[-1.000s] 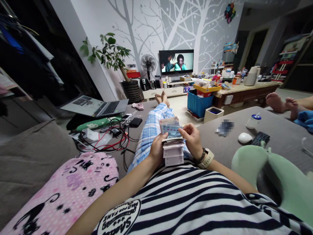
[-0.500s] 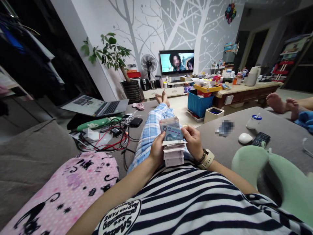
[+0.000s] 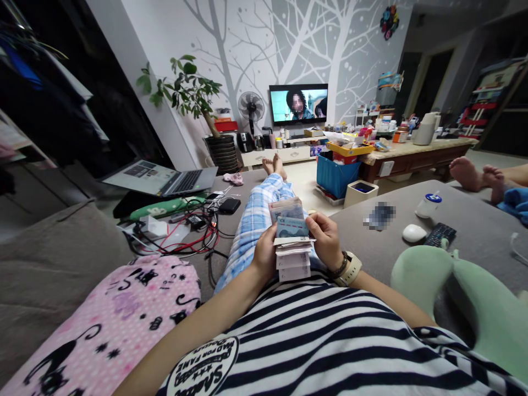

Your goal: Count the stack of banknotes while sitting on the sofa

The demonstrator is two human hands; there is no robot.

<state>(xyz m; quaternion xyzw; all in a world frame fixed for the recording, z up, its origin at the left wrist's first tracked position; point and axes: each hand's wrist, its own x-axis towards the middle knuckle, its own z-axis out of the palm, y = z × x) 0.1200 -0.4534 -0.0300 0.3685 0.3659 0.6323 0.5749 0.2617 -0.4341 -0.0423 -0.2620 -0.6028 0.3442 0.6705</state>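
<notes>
A bundle of banknotes [image 3: 292,227] is held over my lap, with a bluish note facing me and paler notes folded down in steps below it. My left hand [image 3: 265,248] grips the bundle's left edge, thumb on top. At the upper right edge, my right hand [image 3: 324,236] pinches the bluish note between thumb and fingers. A watch [image 3: 350,268] and a dark bracelet are on my right wrist. Beneath the notes lie my legs in blue checked trousers [image 3: 251,225] and my striped shirt [image 3: 313,324].
On the left are a laptop [image 3: 165,179], tangled cables [image 3: 198,228] and a pink cat-print cushion [image 3: 136,308]. To the right lie a phone [image 3: 379,215], white mouse [image 3: 413,234], keyboard [image 3: 440,235], jar [image 3: 428,206] and green neck pillow [image 3: 416,269]. Another person's feet [image 3: 474,175] rest at far right.
The bluish note's top edge has bent down toward me, showing more of the notes behind it. Both hands stay nearly in place.
</notes>
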